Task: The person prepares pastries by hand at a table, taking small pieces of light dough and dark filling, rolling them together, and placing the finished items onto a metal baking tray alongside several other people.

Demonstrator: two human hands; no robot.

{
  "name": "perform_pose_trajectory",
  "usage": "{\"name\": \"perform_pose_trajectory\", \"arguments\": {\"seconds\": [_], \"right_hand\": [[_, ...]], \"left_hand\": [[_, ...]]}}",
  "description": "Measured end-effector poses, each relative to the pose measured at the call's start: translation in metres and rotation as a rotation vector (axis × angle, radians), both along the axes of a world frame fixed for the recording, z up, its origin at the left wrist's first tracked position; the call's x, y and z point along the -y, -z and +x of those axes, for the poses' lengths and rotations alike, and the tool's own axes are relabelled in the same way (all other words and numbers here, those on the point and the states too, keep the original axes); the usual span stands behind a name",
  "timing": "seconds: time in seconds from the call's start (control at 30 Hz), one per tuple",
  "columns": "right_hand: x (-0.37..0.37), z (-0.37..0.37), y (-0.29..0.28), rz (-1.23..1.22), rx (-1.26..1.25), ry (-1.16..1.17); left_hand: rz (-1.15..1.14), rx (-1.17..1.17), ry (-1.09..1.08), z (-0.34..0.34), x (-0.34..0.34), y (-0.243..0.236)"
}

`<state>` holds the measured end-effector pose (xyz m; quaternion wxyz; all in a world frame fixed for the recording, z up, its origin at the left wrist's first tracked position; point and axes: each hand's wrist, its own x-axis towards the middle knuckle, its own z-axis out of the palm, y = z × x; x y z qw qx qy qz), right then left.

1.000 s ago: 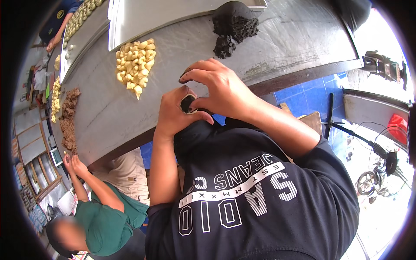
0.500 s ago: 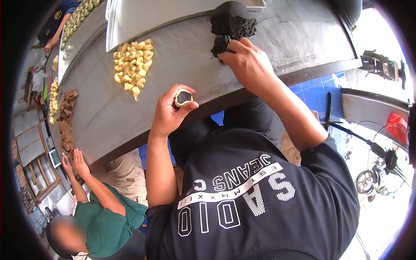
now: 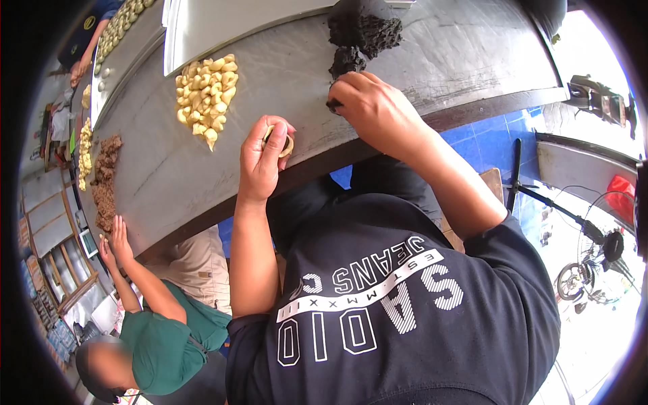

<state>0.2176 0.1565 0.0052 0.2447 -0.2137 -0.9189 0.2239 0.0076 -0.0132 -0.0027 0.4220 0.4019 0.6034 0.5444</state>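
Observation:
A small cup of pale dough (image 3: 288,146) sits in my left hand (image 3: 259,162), whose fingers curl round it while the thumb lies over its opening. How much dark filling is inside is mostly hidden by the thumb. My right hand (image 3: 378,108) pinches a small lump of black paste (image 3: 334,104) just above the table. Beyond that hand lies the mound of black paste (image 3: 368,35), with a crumbly near edge. Left of my left hand rests a heap of pale yellow dough pieces (image 3: 208,94).
A metal tray (image 3: 223,27) stands at the back of the grey table (image 3: 290,81). Brown crumbly filling (image 3: 106,182) lies at the left end. A co-worker in a green shirt (image 3: 169,344) presses palms together there; another person's arm (image 3: 84,57) reaches in at far left.
My right hand has drawn back from the black paste with a lump in its fingers. My left thumb has moved over the opening of the dough cup, where dark filling showed before.

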Motion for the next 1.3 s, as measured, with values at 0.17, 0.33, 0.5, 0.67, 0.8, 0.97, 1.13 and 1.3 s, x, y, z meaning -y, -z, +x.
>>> {"name": "perform_pose_trajectory", "arguments": {"seconds": [0.17,0.33,0.5,0.67,0.8,0.97,1.13,1.3], "right_hand": [[-0.001,-0.004,-0.015,-0.285,-0.089,-0.034],[0.028,-0.009,-0.037,-0.381,-0.167,-0.209],[0.045,-0.014,-0.03,-0.35,-0.042,-0.214],[0.041,-0.024,-0.025,-0.413,-0.094,-0.109],[0.048,-0.035,-0.012,-0.246,-0.188,-0.086],[-0.015,-0.018,-0.024,0.168,-0.11,-0.017],[-0.038,-0.011,-0.003,0.233,0.24,-0.025],[-0.042,-0.004,0.015,0.019,-0.144,0.063]], "left_hand": [[0.052,-0.21,0.084,0.001,0.003,-0.002],[0.186,-0.583,0.033,0.008,-0.006,0.001],[0.134,-0.634,0.078,0.009,-0.009,-0.008],[0.09,-0.697,0.068,0.013,-0.001,0.007],[0.011,-0.616,-0.008,0.013,0.0,0.012],[0.213,-0.538,0.101,0.001,-0.006,0.007],[0.256,-0.17,0.006,-0.004,0.004,0.023],[0.34,-0.112,-0.034,-0.012,0.008,0.018]]}}
